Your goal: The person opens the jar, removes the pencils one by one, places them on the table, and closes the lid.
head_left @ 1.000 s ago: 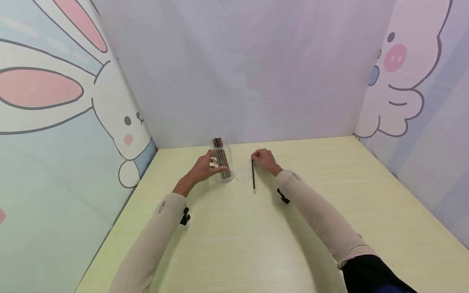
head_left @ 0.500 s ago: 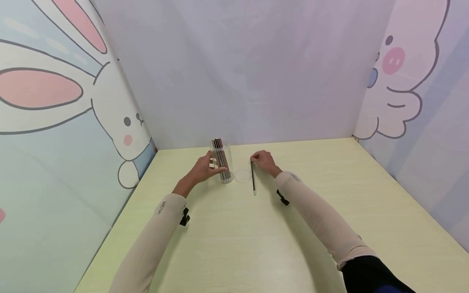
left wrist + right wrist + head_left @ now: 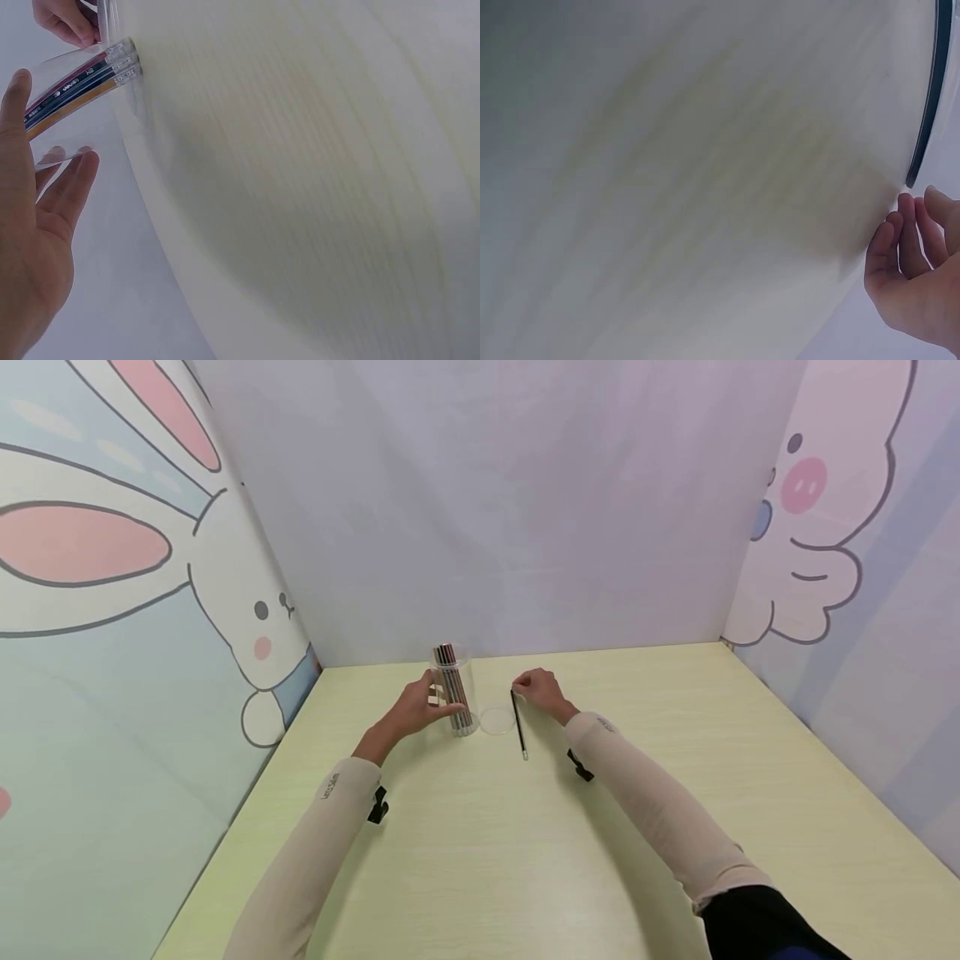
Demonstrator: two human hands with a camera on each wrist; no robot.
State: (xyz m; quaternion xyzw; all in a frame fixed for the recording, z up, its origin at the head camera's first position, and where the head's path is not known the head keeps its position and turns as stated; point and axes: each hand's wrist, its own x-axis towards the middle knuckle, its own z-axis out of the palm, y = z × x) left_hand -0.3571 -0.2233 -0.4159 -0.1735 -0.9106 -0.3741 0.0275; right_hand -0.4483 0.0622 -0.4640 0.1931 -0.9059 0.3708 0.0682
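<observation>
My left hand (image 3: 412, 703) grips a clear plastic tube (image 3: 470, 687) around its side, thumb in front and fingers behind. Inside the tube lean several pencils (image 3: 454, 683); red, dark and orange barrels with metal ends show in the left wrist view. A single dark pencil (image 3: 519, 727) lies on the table to the right of the tube, its silvery end toward me. My right hand (image 3: 543, 690) is at that pencil's far end. In the right wrist view its fingers are loosely bent, the tips just beside the pencil's end (image 3: 911, 180) with nothing between them.
A clear round disc (image 3: 497, 721), like a lid, lies flat on the table between tube and pencil. The pale wood-look table (image 3: 480, 860) meets a plain curtain (image 3: 510, 527) at the back. Printed cartoon panels (image 3: 225, 577) stand left and right.
The single pencil has turned slightly: its near end shifts right and its far end left, by my right fingertips. My left hand and the tube stay in place.
</observation>
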